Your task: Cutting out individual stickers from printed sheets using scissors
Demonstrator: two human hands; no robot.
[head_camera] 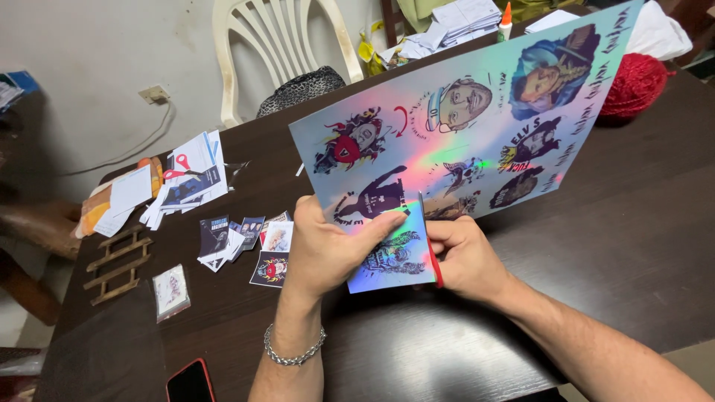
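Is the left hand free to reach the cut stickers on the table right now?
Probably not yet: the left hand is gripping the holographic sheet while the right hand cuts it with scissors. The cut stickers lie close by, with nothing between.

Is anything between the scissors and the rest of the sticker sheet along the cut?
Nothing visible. The right hand works red-handled scissors into the lower edge of the holographic sticker sheet. The left hand grips the sheet just left of the blades, its thumb lying on the sheet close beside the cut line.
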